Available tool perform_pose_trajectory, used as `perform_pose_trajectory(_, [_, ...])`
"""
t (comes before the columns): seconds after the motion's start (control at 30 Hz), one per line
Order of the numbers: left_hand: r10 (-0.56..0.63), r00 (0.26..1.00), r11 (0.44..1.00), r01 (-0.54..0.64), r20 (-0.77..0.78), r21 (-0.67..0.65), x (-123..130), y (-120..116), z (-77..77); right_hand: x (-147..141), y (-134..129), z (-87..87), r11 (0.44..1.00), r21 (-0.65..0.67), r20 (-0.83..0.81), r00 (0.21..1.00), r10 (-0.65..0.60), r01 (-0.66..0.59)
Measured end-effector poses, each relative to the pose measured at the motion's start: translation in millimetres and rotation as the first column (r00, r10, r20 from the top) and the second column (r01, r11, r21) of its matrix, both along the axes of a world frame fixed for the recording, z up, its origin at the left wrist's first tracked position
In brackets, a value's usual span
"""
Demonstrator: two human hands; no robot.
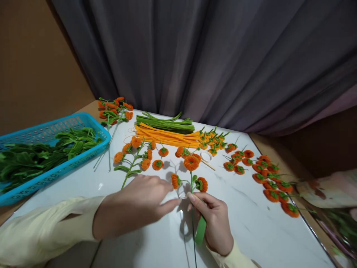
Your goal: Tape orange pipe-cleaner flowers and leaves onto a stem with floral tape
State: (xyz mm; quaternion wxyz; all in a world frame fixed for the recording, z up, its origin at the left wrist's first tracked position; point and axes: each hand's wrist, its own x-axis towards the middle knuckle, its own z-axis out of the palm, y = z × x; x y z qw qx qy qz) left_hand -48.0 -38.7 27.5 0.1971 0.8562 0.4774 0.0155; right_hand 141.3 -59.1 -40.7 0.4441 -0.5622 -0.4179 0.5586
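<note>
"Recording the orange flower spray (191, 163) first: where do we have it?"

"Held up over the table (245, 230), near the middle of our view, heads pointing away from us. Thumb and forefinger of the right hand (216, 217) are pinched on its main stem (191, 178), below the lowest orange heads (202, 184). A green strip (200, 230) hangs under the same hand; how it is held, we cannot tell."

"And the left hand (145, 197)?"

"Thumb and forefinger apart, near the stem, on nothing that we can make out. Slight blur there."

"Handling estimate?"

"Very light, we judge. The heads look fuzzy and soft, so we expect them to squash under pressure. The stem looks slim, possibly wire-cored; it should bend and hold the bend. With that nap, slipping seems a minor concern."

"Weak points?"

"The side stalks (184, 181), we think: thin, each carrying a head, they would probably kink if gripped or dragged."

"Preferred hold, then?"

"A light pinch on the main stem, close under the lowest branching, as the right hand has it. Taken much lower, the top would likely sway. The leafy spray (131, 168) lying to the left branches similarly, so we would lift that by its stem too."
</note>
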Motion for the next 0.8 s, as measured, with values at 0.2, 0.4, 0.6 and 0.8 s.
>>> perform_pose_trajectory(0.2, [0.202, 0.933, 0.973, -0.156, 0.3, -0.17, 9.3, 40.3, 1.5, 6.8, -7.8, 0.5, 0.998, 0.026, 0.021, 0.998, -0.054, 0.053])
perform_pose_trajectory(0.4, [0.239, 0.819, 0.84, 0.095, 0.522, -0.534, 30.1, 61.4, -15.4, 9.2, -9.2, 0.2, 0.996, 0.024, -0.005, 0.997, -0.082, 0.083])
perform_pose_trajectory(0.6, [0.334, 0.736, 0.683, 0.241, 0.589, -0.689, 46.6, 61.4, -28.7, 9.8, -9.0, 1.5, 0.995, 0.024, 0.0, 0.995, -0.101, 0.101])
perform_pose_trajectory(0.8, [0.255, 0.77, 0.754, 0.222, 0.585, -0.619, 50.8, 58.2, -32.6, 9.6, -9.2, -1.6, 0.995, -0.043, -0.056, 0.994, -0.097, 0.095])
